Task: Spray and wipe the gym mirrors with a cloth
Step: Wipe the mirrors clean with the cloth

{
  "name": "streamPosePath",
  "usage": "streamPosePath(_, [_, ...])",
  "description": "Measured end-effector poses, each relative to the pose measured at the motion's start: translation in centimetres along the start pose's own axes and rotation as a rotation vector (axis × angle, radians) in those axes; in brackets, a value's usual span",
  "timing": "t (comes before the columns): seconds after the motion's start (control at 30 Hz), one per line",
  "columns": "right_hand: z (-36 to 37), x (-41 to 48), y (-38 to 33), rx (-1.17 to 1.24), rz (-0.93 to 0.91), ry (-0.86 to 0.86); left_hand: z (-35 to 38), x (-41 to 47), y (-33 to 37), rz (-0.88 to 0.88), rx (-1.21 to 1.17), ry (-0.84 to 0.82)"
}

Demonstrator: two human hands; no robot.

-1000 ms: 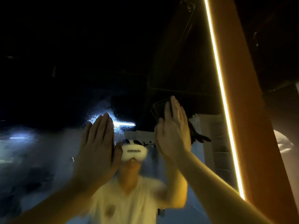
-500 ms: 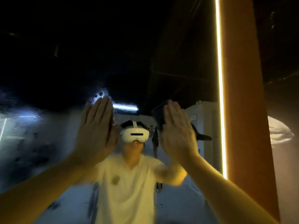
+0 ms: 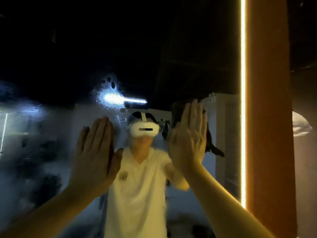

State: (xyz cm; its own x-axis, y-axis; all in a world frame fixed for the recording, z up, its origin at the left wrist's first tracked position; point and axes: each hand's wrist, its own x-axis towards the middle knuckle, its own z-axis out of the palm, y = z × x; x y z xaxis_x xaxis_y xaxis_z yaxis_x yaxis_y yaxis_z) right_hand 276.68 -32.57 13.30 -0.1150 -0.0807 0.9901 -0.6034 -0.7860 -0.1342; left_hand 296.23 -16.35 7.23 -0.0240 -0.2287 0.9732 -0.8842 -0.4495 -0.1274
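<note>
A large wall mirror (image 3: 51, 152) fills the view, fogged with spray and smears on its left half. My right hand (image 3: 187, 136) is flat with straight fingers, pressing a dark cloth (image 3: 178, 110) against the glass; the cloth shows above my fingertips and hangs out to the right below my hand. My left hand (image 3: 96, 152) is raised flat with straight fingers close to the glass, holding nothing. A person in a white shirt and white headset is reflected between my hands. No spray bottle is in view.
A bright vertical light strip (image 3: 243, 100) runs along the mirror's right edge, next to an orange pillar (image 3: 269, 117). The room is dark. A ceiling light (image 3: 123, 100) is reflected above my left hand.
My right hand slid the cloth slightly down and right across the glass, then back up. My left hand stayed flat and sank lower in the view. The view shifted left of the pillar.
</note>
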Motion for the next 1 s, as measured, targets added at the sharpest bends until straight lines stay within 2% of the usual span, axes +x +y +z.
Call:
streamPosePath(0.13, [1.4,-2.3,-7.3,-0.004,-0.274,-0.132,0.3,-1.0,0.4,0.066,0.0,0.065])
streamPosePath(0.23, [2.1,-4.7,-9.6,-0.034,-0.436,-0.183,-0.2,-0.8,0.3,0.054,0.003,0.022])
streamPosePath(0.33, [1.2,-6.2,-8.5,0.005,-0.61,-0.226,-0.3,-0.9,0.5,0.042,-0.026,0.026])
streamPosePath(0.43, [-0.5,-6.2,-3.1,-0.078,-0.712,-0.263,-0.3,-0.8,0.5,0.024,0.003,0.025])
streamPosePath(0.5, [-1.5,-5.9,1.3,-0.094,-0.609,-0.217,-0.2,-0.9,0.7,0.006,0.02,0.017])
streamPosePath(0.6, [-2.9,-5.2,7.4,0.025,-0.312,-0.098,0.0,-1.8,2.2,-0.013,0.017,0.04])
streamPosePath(0.73, [-4.6,-5.6,13.6,-0.109,0.004,-0.153,0.4,-3.9,4.7,0.012,-0.005,0.037])
streamPosePath(0.87, [-4.0,-7.1,11.2,-0.057,0.189,-0.056,0.5,-6.2,4.4,-0.006,0.031,0.002])
streamPosePath(1.0, [-2.2,-9.0,6.7,0.06,0.269,0.054,1.0,-10.5,3.8,-0.025,0.019,-0.034])
